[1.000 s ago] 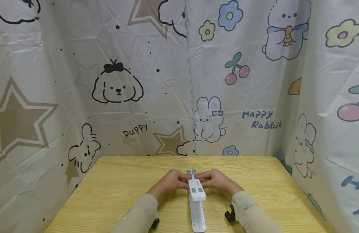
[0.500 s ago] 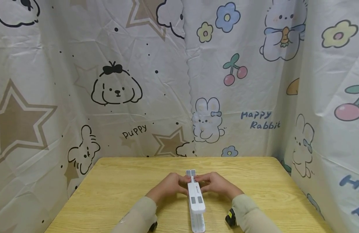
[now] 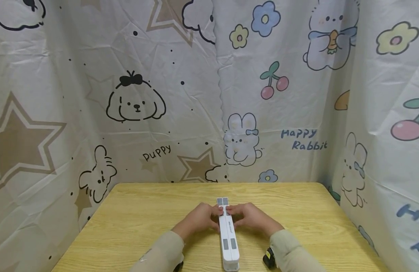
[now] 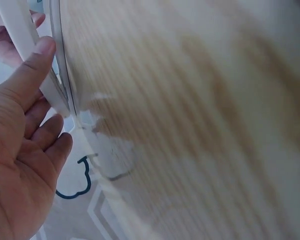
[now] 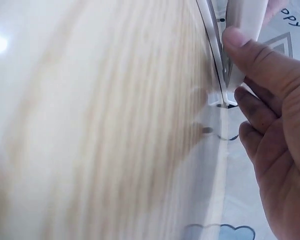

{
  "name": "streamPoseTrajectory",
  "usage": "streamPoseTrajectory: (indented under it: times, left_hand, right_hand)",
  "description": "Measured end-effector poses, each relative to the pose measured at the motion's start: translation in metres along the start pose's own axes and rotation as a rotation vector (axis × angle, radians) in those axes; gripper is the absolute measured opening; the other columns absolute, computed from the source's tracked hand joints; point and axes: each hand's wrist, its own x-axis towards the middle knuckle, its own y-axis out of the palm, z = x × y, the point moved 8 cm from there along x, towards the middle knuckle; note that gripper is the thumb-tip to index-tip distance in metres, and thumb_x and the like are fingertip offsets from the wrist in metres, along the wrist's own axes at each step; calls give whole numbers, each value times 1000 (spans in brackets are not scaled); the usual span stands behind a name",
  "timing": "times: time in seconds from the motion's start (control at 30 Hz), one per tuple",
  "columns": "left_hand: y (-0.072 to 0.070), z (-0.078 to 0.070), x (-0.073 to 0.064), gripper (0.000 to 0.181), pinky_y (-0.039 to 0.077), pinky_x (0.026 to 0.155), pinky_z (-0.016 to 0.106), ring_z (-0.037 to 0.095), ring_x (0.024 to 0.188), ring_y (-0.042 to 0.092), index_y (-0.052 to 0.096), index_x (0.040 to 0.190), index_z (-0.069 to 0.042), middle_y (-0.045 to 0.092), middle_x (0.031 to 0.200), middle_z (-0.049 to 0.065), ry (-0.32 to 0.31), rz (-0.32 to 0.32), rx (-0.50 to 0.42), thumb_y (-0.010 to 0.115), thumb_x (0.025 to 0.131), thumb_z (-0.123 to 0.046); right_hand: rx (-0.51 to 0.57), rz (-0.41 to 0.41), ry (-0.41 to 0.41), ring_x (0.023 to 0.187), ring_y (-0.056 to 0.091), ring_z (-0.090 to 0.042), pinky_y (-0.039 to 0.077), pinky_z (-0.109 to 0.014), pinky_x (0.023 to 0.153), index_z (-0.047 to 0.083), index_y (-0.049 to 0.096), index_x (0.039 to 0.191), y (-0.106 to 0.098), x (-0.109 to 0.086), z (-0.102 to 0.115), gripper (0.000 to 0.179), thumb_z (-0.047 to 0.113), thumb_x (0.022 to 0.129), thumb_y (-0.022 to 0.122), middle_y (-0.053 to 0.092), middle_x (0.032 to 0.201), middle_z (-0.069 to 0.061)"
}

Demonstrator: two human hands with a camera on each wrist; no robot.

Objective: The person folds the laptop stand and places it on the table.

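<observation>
- White folding stand (image 3: pixel 228 236) lies mid-table (image 3: pixel 128 219), long axis running away from the person
- Left hand (image 3: pixel 199 219) and right hand (image 3: pixel 251 217) flank its far end, equally near
- Each grip pinches its sides

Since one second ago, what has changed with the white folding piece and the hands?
The upper arm of the white stand has come down: earlier its near end stood raised above the base strip, now it lies nearly flat along it, reaching toward the near table edge. The left hand and right hand stayed at its far end, fingers on either side. The table and curtain are unchanged.
</observation>
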Motion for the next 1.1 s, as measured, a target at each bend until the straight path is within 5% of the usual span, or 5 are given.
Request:
streamPoseTrajectory:
  times: [0.27,0.77,1.1]
  left_hand:
    - [-2,-6,-1,60,42,116,32,15,139,52,72,128,-12,66,135,-5,10,-11,93,93,72,-24]
    - [-4,-9,-4,60,41,116,32,15,139,51,72,129,-14,63,140,-6,33,2,172,91,74,-27]
    - [-1,-5,-5,56,35,121,44,17,143,47,71,132,-19,61,143,-7,86,83,177,86,82,-37]
  right_hand:
    - [-185,0,-42,139,53,-31,34,-53,120,10,68,135,1,2,10,57,19,82,86,61,145,-3]
    - [-277,1,-64,140,51,-32,34,-51,120,13,67,136,5,2,14,56,19,83,85,59,147,-2]
    - [-380,36,-105,140,51,-29,30,-51,122,12,66,138,7,-4,28,54,22,87,81,59,147,-6]
